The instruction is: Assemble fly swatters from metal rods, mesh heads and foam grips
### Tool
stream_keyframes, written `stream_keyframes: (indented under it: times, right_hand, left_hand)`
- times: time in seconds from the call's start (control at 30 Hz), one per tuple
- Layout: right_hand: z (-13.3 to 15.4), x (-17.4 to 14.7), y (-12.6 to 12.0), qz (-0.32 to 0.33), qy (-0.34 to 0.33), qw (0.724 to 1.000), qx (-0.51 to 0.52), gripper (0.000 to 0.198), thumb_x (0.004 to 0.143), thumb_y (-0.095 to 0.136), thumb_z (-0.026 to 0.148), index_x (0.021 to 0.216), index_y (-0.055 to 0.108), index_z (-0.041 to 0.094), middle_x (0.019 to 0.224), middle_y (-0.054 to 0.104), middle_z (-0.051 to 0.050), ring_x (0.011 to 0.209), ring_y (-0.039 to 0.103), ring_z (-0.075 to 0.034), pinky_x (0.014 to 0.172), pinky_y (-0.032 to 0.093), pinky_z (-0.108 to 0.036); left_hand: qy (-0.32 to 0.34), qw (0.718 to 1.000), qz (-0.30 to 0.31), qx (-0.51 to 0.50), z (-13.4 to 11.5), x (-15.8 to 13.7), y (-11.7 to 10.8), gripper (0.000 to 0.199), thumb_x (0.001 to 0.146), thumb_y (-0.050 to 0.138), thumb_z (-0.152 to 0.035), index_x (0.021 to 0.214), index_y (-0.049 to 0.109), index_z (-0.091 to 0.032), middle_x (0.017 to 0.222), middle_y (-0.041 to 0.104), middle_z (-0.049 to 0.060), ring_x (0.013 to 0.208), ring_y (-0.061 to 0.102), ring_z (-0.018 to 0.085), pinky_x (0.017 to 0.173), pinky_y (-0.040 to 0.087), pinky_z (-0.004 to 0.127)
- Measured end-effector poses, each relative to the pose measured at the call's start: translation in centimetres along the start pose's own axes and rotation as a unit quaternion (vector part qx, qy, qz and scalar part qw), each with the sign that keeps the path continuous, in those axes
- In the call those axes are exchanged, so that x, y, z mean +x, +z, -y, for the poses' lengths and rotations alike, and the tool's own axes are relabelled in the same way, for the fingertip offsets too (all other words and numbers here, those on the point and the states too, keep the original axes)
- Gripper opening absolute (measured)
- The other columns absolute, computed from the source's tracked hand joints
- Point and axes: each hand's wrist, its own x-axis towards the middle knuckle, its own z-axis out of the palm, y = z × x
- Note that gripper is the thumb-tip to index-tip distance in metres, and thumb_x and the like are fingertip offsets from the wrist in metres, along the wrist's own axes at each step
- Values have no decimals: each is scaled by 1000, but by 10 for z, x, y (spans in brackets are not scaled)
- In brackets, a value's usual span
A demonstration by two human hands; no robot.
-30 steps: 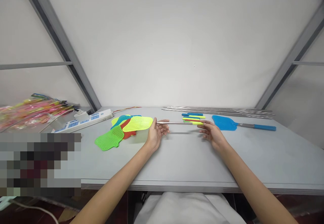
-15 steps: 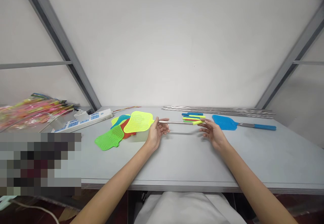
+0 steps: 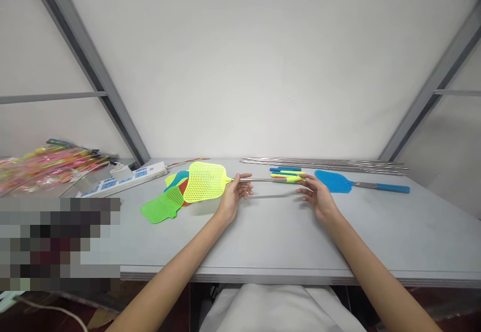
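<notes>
Mid-frame, left hand (image 3: 230, 199) pinches the yellow swatter (image 3: 206, 182) near its neck, right hand (image 3: 318, 198) its handle (image 3: 296, 178), prob to hold it level.

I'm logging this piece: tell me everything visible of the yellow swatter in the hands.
The swatter has a broad, bright yellow head, perforated and plastic-looking, narrowing to a neck on a thin, metal-looking rod; a yellow grip ends it. It is held roughly level above the table, head leftward, mesh face showing. The left hand holds the rod near the neck; the right hand holds the grip's end. The hands hide parts of it.
</notes>
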Motion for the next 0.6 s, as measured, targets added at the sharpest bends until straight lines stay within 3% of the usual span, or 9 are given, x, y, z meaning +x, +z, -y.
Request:
stream_keyframes:
  times: [0.3, 0.6]
  right_hand:
    - [-1, 1, -1, -8, -15, 1000, -14, 27, 65, 49, 29, 91, 55, 22, 87, 59, -3, 61, 57, -13, 38, 39, -17]
    - [-1, -3, 5, 24, -6, 998, -57, 28, 69, 47, 30, 94, 56, 22, 92, 60, -4, 60, 57, -13, 37, 40, -17]
  left_hand:
    - [7, 1000, 4, 18, -2, -2, 2, 40, 74, 40, -45, 94, 56, -15, 67, 56, 3, 56, 52, 10, 48, 35, 21]
    - [7, 1000, 8, 21, -1, -1, 3, 39, 74, 40, -45, 92, 57, -14, 66, 55, 3, 55, 51, 9, 47, 34, 21]
